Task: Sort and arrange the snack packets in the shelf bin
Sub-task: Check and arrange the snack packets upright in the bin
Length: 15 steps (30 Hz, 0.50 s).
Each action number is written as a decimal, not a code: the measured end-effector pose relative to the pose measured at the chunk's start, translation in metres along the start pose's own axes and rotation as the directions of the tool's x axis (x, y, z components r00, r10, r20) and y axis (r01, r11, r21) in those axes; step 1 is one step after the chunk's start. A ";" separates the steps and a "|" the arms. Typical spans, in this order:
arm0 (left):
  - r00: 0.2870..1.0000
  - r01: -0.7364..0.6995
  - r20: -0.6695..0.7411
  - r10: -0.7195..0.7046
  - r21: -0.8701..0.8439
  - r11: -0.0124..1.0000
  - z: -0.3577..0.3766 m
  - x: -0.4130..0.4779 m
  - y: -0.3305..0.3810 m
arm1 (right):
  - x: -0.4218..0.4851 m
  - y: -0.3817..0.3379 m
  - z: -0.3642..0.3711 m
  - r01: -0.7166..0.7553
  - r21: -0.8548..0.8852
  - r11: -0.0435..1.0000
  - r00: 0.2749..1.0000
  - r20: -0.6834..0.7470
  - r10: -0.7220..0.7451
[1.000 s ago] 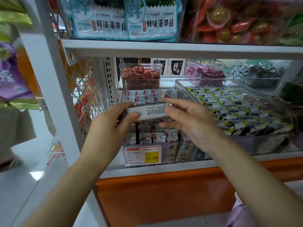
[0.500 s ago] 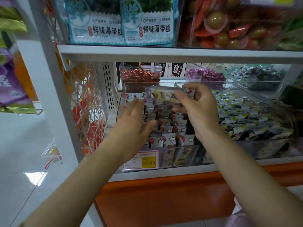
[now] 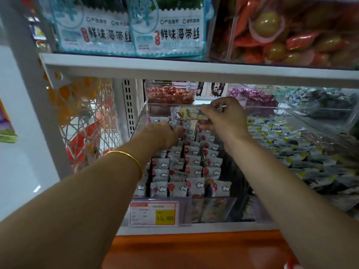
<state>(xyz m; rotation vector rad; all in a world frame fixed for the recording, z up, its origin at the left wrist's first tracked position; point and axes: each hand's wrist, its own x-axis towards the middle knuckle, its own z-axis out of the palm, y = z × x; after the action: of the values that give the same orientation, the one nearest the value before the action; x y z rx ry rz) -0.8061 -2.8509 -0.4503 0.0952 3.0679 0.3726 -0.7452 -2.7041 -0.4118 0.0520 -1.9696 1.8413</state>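
Pinched in the right hand over the back of the clear shelf bin: one small white packet, yellow-and-dark print, held crosswise. Below, upright rows of white packets, red dots and clouds. Left hand open, resting on the back rows.

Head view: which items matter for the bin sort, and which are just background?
In the job:
right hand pinching a loose packet; left hand touching the packet rows; clear bin.

Just there:
seaweed packs on the shelf above; red sweets tub; neighbouring bin of yellow-and-black packets; price tag.
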 end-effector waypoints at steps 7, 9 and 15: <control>0.994 -0.022 0.105 0.013 0.087 0.996 -0.010 -0.010 0.005 | 0.014 0.008 0.015 0.024 -0.088 0.996 0.998 0.060 -0.018; 0.993 -0.056 0.115 0.037 0.161 0.985 -0.013 -0.018 0.005 | 0.021 0.008 0.025 0.048 -0.169 0.984 0.996 0.079 -0.035; 0.989 -0.106 0.125 0.081 0.209 0.972 -0.022 -0.056 0.008 | 0.041 0.011 0.063 0.233 -0.401 0.886 0.967 0.191 -0.168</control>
<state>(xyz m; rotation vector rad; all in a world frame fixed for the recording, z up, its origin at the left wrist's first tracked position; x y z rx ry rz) -0.7515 -2.8523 -0.4250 0.2609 2.9839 0.0347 -0.8039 -2.7527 -0.4092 0.2614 -2.3288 1.2836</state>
